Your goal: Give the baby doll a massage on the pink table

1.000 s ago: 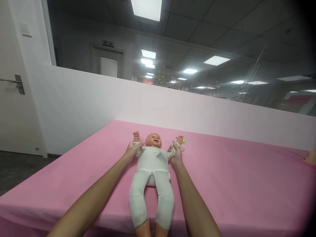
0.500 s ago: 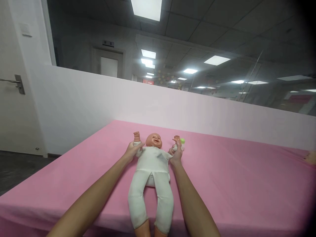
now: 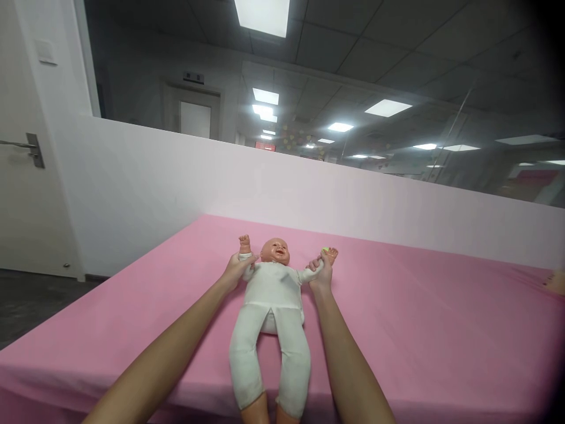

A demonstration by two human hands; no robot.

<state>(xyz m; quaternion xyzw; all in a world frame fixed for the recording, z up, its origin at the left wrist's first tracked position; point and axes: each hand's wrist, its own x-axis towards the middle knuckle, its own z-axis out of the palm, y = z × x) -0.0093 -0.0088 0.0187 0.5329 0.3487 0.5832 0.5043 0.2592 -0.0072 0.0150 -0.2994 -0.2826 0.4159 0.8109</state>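
Observation:
A baby doll [image 3: 273, 288] in a white cloth suit lies face up, its head toward the wall and its legs toward me. My left hand [image 3: 236, 270] is closed around the doll's arm on the left, just below the plastic hand, which points up. On the other side my right hand [image 3: 322, 272] grips the doll's other arm near the wrist, and that arm is stretched outward. Behind my right hand a small bright green thing [image 3: 325, 249] shows in part; its kind is hidden.
A pink cloth [image 3: 410, 330] covers the table under the doll. Beyond it runs a low white wall [image 3: 282, 182] with glass above. At the right edge lies a beige object [image 3: 555, 281], partly cut off. A door [image 3: 26, 194] stands on the left.
My right hand has moved outward to the right, and the doll's arm in it has swung from pointing up to reaching sideways. My left hand has stayed in place.

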